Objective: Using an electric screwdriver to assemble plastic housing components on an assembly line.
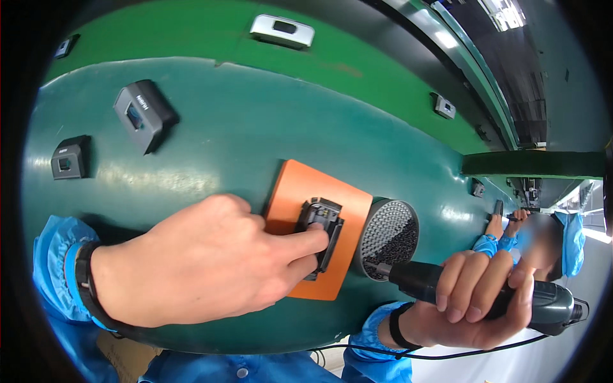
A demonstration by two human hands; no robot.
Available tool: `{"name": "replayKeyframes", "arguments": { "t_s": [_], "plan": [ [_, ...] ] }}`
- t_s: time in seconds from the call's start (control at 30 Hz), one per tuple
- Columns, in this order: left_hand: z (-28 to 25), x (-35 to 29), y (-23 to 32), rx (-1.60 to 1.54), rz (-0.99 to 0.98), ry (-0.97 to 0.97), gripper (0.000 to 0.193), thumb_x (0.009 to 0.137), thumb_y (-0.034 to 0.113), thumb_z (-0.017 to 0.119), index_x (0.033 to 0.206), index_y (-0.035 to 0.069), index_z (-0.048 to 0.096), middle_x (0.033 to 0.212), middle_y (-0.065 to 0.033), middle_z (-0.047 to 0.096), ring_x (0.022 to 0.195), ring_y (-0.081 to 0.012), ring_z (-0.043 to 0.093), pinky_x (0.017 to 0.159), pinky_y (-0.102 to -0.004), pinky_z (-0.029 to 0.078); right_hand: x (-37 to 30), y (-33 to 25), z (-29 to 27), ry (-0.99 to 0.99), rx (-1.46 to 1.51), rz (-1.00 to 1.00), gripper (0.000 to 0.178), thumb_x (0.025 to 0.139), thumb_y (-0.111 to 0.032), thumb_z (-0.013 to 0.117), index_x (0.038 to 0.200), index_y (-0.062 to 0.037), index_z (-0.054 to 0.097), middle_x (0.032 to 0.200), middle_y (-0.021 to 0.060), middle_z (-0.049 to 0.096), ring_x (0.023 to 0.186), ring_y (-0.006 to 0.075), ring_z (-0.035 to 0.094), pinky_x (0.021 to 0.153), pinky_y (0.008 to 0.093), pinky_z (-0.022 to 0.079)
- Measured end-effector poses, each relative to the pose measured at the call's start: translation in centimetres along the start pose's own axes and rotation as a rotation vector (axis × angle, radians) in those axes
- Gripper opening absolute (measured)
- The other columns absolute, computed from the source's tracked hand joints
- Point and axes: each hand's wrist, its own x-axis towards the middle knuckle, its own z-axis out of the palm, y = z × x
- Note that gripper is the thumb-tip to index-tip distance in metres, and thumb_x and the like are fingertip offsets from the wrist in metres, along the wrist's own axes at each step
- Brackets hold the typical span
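From where I stand, the black part lies on the orange mat, in the middle of the green table. The left hand reaches over it: the index finger presses on its top, while the other fingers curl at its near side. Whether they pinch it, I cannot tell, since the thumb is out of sight.

The right hand has its fingers wrapped firmly around a black power screwdriver, held nearly level. Its metal tip is in over the round dish, by the small black screws heaped toward the near side.

I take this as fetching a screw. To do it well, I'd bring the tip down more upright so it meets one screw head squarely, and work at the edge of the heap, where a single screw is easier to catch. A light touch should serve; stirring could scatter them. The left fingertip is best kept just firm enough to stop the part sliding, and clear of any hole the driver needs. The cord hangs below the right wrist and should stay slack.
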Motion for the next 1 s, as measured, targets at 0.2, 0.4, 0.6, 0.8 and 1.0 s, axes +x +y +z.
{"name": "replayKeyframes", "arguments": {
  "t_s": [0.2, 0.4, 0.6, 0.8, 1.0],
  "plan": [
    [0.4, -0.3, -0.2, -0.069, -0.015, 0.045, 0.058, 0.073, 0.043, 0.082, 0.116, 0.008, 0.065, 0.127, -0.0033, 0.064, 0.068, -0.0172, 0.07, 0.061, -0.0303, 0.052, -0.3, 1.5, 2.6, -0.264, -0.04, 0.195, 0.013, 0.104, -0.02, 0.037, 0.098, -0.009, 0.035, 0.057, 0.0044, 0.046, 0.043, 0.0162, 0.046, 0.044, 0.0324, 0.042],
    [0.6, -1.6, -0.6, -0.055, -0.035, 0.065, 0.052, 0.073, 0.04, 0.082, 0.11, 0.008, 0.066, 0.119, -0.0002, 0.065, 0.063, -0.0177, 0.067, 0.058, -0.0312, 0.051, -1.2, 3.5, 4.7, -0.192, 0.022, 0.149, 0.014, 0.105, -0.022, 0.036, 0.098, -0.009, 0.036, 0.057, 0.0047, 0.046, 0.043, 0.0163, 0.046, 0.044, 0.0327, 0.043],
    [1.3, -1.1, -0.3, -0.033, -0.026, 0.179, 0.046, 0.072, 0.035, 0.081, 0.105, 0.007, 0.067, 0.113, 0.0023, 0.065, 0.06, -0.0171, 0.065, 0.055, -0.0297, 0.05, -0.9, 3.8, 3.9, -0.219, 0.054, 0.156, 0.014, 0.106, -0.021, 0.036, 0.098, -0.0091, 0.037, 0.058, 0.004, 0.046, 0.043, 0.0144, 0.046, 0.045, 0.0325, 0.045],
    [1.8, -0.9, -0.2, -0.053, -0.033, 0.214, 0.043, 0.072, 0.034, 0.08, 0.104, 0.007, 0.067, 0.112, 0.0024, 0.064, 0.058, -0.0171, 0.064, 0.054, -0.0305, 0.05, -0.7, 3.7, 3.4, -0.256, 0.034, 0.207, 0.015, 0.106, -0.021, 0.036, 0.098, -0.0089, 0.037, 0.059, 0.0037, 0.045, 0.044, 0.0133, 0.046, 0.045, 0.0315, 0.045],
    [1.7, -0.7, -0.3, -0.088, -0.035, 0.229, 0.039, 0.074, 0.03, 0.077, 0.102, 0.006, 0.067, 0.104, 0.0021, 0.062, 0.057, -0.0165, 0.062, 0.052, -0.0307, 0.049, -1.1, 4.1, 3.6, -0.219, 0.03, 0.138, 0.015, 0.106, -0.022, 0.036, 0.098, -0.0088, 0.037, 0.059, 0.0033, 0.044, 0.044, 0.0133, 0.044, 0.046, 0.0315, 0.045]
  ]
}}
